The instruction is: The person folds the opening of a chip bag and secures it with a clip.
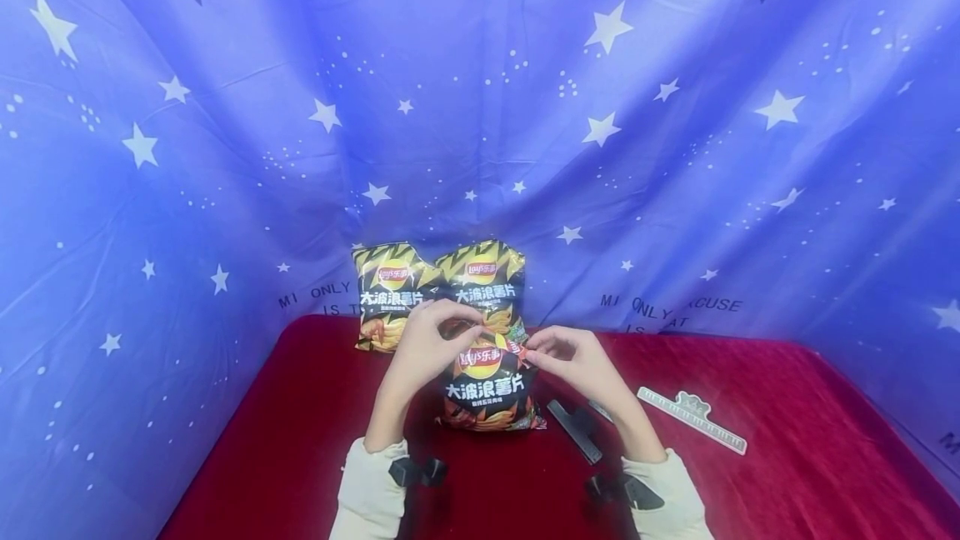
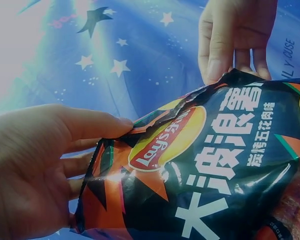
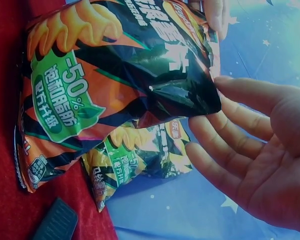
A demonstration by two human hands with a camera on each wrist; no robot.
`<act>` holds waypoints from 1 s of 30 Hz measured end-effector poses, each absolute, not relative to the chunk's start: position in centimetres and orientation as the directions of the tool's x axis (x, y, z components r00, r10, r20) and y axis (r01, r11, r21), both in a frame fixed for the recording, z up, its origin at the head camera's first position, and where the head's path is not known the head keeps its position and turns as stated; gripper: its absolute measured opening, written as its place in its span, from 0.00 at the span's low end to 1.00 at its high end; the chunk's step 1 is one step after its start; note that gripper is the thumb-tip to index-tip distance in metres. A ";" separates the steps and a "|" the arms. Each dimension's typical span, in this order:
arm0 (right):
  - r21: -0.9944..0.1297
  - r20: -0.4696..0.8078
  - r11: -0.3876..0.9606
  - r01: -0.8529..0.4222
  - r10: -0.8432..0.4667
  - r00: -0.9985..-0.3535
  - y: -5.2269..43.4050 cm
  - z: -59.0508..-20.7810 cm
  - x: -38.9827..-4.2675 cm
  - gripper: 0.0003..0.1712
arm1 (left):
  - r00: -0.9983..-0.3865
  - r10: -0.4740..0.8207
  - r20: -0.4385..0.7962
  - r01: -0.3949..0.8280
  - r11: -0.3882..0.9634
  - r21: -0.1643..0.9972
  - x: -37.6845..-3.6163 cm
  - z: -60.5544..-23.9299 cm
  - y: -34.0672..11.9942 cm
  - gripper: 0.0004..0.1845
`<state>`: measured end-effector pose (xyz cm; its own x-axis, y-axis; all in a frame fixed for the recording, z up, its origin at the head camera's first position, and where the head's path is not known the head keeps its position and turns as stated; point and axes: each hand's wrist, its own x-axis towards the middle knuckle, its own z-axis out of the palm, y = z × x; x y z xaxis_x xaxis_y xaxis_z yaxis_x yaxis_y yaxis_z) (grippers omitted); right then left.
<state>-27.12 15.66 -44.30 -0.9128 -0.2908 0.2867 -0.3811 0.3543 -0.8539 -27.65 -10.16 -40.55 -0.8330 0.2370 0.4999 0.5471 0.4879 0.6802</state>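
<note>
A black and orange chip bag (image 1: 487, 390) stands upright on the red table (image 1: 300, 440), its top edge held at both ends. My left hand (image 1: 457, 325) pinches the top left corner, thumb in front and fingers behind, as the left wrist view shows (image 2: 115, 137). At the opposite corner my right hand (image 1: 534, 354) pinches the bag (image 3: 115, 90) between thumb and fingers (image 3: 207, 102). Its sealed top edge (image 2: 190, 107) looks crumpled.
Two more chip bags (image 1: 390, 294) (image 1: 483, 282) lean on the blue starred cloth (image 1: 675, 148) behind. To the right of the held bag lie a black clip (image 1: 573, 430) and, further right, a pale ruler (image 1: 693, 417).
</note>
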 end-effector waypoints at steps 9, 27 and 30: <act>-0.876 0.250 0.341 -0.341 -0.284 -0.926 15.6 -44.2 -26.9 0.09 | -0.852 0.183 0.491 0.504 0.544 0.671 -27.6 -40.8 -10.0 0.07; -0.875 0.214 0.392 -0.284 -0.212 -0.953 15.2 -43.8 -26.7 0.07 | -0.843 0.125 0.523 0.511 0.492 0.705 -28.0 -41.2 -9.5 0.05; -0.879 0.211 0.390 -0.274 -0.196 -0.958 15.1 -43.9 -26.8 0.08 | -0.841 0.118 0.528 0.509 0.501 0.700 -28.1 -41.3 -9.4 0.05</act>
